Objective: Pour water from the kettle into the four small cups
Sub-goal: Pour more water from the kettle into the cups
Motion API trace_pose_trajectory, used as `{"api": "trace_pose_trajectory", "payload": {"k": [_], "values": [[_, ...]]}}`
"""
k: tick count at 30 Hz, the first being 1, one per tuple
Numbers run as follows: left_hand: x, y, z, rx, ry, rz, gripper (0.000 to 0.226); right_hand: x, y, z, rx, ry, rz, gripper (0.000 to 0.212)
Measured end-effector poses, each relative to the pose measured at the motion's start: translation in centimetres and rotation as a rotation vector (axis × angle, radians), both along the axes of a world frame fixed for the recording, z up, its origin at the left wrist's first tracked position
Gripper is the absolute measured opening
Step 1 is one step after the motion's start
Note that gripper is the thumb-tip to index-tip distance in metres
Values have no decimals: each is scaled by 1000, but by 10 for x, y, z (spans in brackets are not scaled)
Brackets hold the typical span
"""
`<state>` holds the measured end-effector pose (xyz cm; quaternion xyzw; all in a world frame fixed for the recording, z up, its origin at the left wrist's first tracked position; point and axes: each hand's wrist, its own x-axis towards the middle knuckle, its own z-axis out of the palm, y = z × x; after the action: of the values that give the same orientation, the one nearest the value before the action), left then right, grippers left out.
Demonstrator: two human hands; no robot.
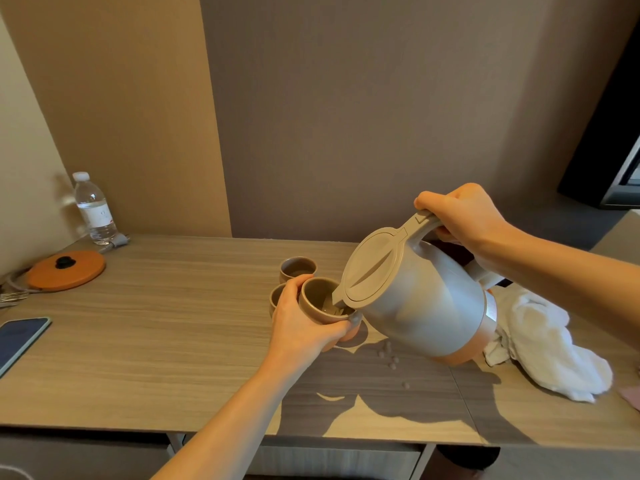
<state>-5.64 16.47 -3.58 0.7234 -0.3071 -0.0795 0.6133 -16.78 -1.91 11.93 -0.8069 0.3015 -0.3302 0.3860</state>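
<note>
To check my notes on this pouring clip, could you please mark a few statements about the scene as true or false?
1. The right hand grips the handle of the grey plastic kettle. True.
2. The left hand rests flat on the wooden table. False: it holds a small brown ceramic cup at the kettle's spout.
3. A white cloth lies to the right of the kettle. True.
4. The clear plastic water bottle lies on its side. False: it stands upright at the table's far left.
</note>
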Motion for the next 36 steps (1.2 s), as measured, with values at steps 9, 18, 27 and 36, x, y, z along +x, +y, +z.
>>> {"api": "trace_pose_trajectory", "payload": {"k": [9,18,27,36], "values": [[-2,4,-7,7,10,19,91,3,4,-1,-37,3,0,38],[-4,4,-12,4,19,29,87,5,3,-4,-70,24,13,42],[-6,4,-16,-7,31,20,85,4,2,-8,-86,51,13,40],[-7,3,-19,-12,29,35,85,4,0,-10,-77,41,9,45]]}}
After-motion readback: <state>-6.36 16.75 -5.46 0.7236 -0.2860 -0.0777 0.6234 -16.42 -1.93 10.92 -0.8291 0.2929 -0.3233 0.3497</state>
